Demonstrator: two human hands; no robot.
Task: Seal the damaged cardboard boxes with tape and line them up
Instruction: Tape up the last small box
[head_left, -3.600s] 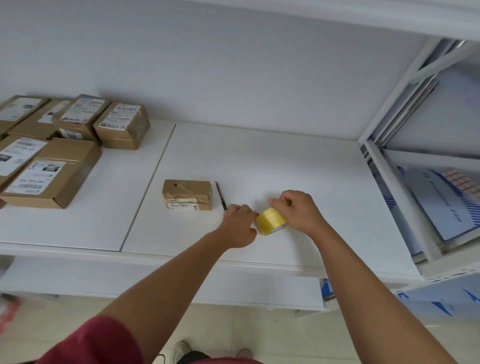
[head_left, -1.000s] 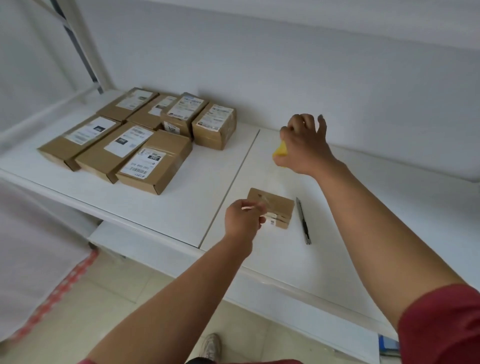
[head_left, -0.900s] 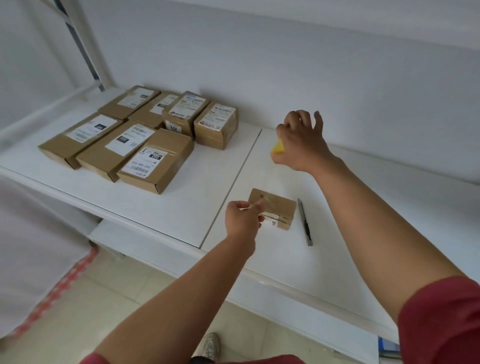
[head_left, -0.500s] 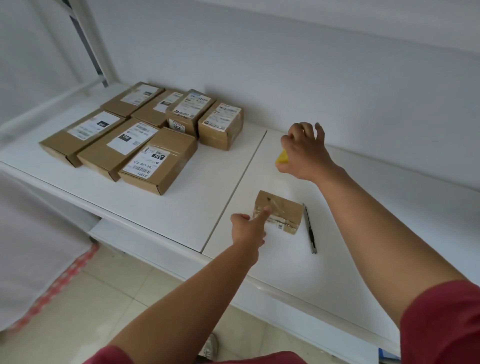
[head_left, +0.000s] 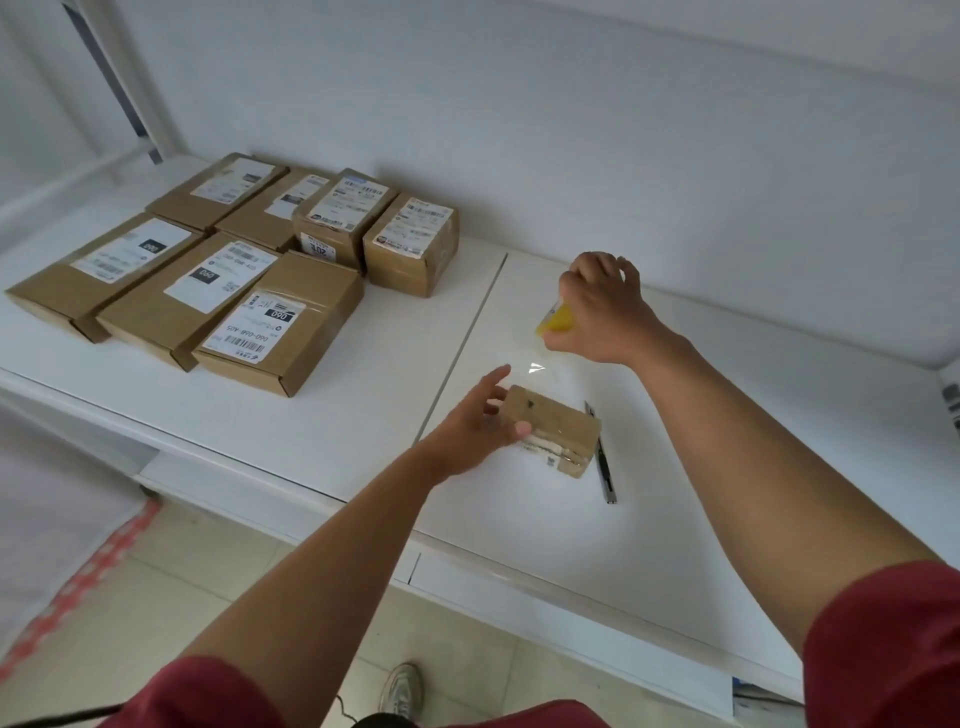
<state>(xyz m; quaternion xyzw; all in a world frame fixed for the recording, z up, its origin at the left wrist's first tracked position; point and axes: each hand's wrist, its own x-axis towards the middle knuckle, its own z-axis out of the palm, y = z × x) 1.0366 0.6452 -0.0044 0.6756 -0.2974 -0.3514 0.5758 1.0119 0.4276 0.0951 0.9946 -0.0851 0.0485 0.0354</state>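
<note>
- Clearly the taping step is in hand: a strip of clear tape (head_left: 535, 366) runs from the yellow tape roll (head_left: 556, 318), just right of the frame's centre, down to the small cardboard box (head_left: 553, 428) at centre frame.
- Right hand (head_left: 597, 312): fingers curled round the roll, holding it raised above and behind the box, the strip apparently taut.
- Left hand (head_left: 475, 423): fingers mostly straight and spread, thumb against the box's near face, the other fingers along its left end; it seems to steady the box rather than grip it, though how firmly it presses cannot be told.
- The box lies on the white shelf (head_left: 395, 364), just right of the panel seam, well apart from the group of labelled boxes (head_left: 234, 270) in the upper left of the frame.
- A utility knife (head_left: 605, 470) lies on the shelf right beside the box's right end.
- Next, by my judgement, the strip must be laid flat along the box's top and smoothed down, then cut free, probably with the knife.
- After that the box would need moving left to line up with the labelled boxes.
- Risk: slack or twisted tape could wrinkle or stick to itself.
</note>
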